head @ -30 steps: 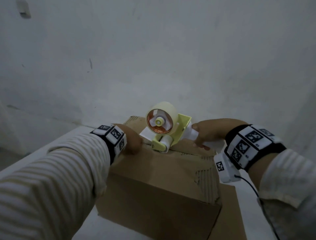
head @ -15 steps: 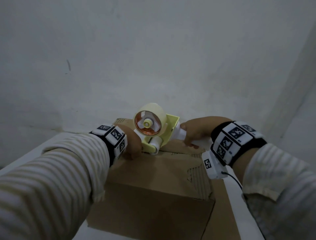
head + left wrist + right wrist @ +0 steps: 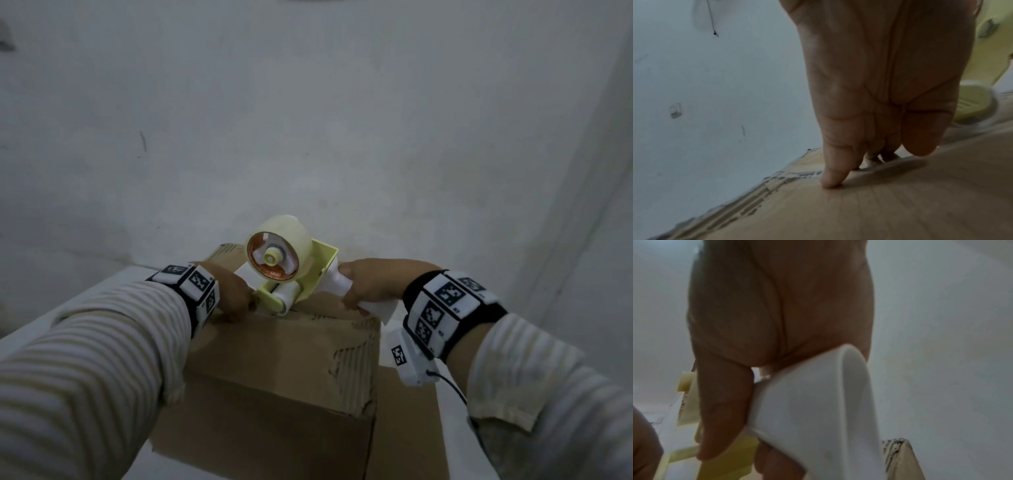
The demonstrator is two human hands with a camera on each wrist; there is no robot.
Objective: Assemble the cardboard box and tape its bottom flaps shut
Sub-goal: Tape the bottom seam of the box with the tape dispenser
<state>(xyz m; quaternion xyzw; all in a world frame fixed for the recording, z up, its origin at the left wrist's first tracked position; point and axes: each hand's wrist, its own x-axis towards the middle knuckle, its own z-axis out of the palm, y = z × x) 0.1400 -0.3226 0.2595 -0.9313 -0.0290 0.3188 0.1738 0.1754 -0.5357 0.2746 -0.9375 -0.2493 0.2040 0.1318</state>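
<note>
Right hand (image 3: 371,286) has its grip clenched round tape dispenser (image 3: 291,270) handle on cardboard box (image 3: 274,370); left hand (image 3: 233,296) grip released, fingertips (image 3: 830,180) pressing flap.

Head view looks down over the cardboard box (image 3: 274,359); both wrist views sit close, perhaps sharing its top.

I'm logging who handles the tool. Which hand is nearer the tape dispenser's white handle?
Right. The right hand grips the white handle of the tape dispenser; the left hand presses on the cardboard box beside the dispenser's roller end.
</note>
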